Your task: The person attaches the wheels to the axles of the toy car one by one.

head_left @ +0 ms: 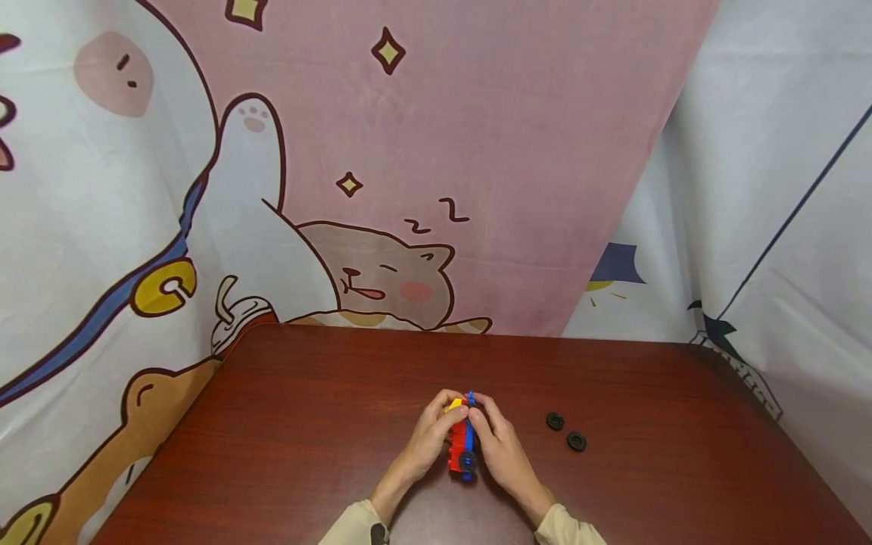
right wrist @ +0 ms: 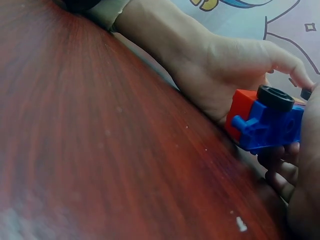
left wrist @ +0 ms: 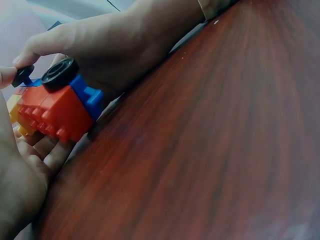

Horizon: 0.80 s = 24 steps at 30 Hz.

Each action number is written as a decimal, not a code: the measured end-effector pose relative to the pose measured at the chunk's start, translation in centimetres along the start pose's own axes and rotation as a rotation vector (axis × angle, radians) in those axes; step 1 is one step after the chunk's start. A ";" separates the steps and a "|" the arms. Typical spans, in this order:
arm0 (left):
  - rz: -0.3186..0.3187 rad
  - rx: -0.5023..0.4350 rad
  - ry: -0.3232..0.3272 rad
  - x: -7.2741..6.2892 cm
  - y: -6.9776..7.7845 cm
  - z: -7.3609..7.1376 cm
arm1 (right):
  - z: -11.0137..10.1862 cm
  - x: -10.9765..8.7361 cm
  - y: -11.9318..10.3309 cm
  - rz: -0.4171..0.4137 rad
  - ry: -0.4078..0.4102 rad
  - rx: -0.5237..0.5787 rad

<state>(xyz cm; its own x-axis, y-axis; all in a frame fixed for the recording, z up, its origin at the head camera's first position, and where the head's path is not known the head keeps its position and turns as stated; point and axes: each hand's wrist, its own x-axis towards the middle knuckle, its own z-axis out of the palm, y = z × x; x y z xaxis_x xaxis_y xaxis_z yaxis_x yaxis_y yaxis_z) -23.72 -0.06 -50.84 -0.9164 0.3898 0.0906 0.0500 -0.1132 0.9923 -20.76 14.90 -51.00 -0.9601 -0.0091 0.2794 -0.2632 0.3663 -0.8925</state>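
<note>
Both hands hold a small toy car built of red, blue and yellow plastic blocks, turned on its side above the table. My left hand grips its red and yellow side, and my right hand grips the blue side. One black wheel sits on the blue base at the end nearer me. At the far end both thumbs meet on a second black wheel, mostly covered in the head view. In the right wrist view a blue hitch-like peg sticks out of the near end, and fingers support the car from below.
Two loose black wheels lie close together on the dark red wooden table, to the right of the hands. Behind the table hangs a pink and white cartoon cloth, with more white cloth at the right side.
</note>
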 end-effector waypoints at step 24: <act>-0.007 -0.019 0.006 0.1 0.0 0.2 | -0.3 0.1 0.5 0.015 -0.020 0.054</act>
<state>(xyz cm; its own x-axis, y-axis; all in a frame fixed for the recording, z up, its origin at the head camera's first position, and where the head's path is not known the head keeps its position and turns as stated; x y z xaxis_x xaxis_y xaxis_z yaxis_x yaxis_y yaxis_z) -23.75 0.16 -50.84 -0.9190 0.3853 0.0831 0.0361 -0.1277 0.9912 -20.97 15.36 -51.29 -0.9657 -0.0222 0.2589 -0.2525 0.3156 -0.9147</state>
